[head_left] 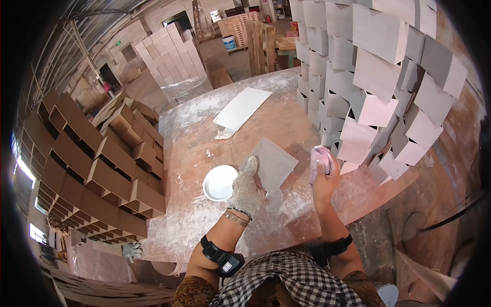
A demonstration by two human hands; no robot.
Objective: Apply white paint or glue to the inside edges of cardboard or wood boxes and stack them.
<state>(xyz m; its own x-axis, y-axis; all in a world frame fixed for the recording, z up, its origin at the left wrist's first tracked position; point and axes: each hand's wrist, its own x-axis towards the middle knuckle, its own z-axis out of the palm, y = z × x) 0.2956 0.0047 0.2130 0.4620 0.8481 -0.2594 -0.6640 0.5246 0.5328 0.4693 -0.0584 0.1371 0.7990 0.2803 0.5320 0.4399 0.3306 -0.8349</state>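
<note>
At the frame's centre, the gloved left hand (247, 189) pointed upward at the left edge of the grey panel (279, 165); whether its grip pinched I couldn't tell. Right of centre, the raised right hand (326, 174) clasped a pink pad (320, 155), apart from the panel.

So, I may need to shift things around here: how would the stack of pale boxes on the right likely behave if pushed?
The stack of pale boxes might shift or topple, since its boxes jut out unevenly. Each is probably light for its size: dark gaps suggest hollow insides.
</note>
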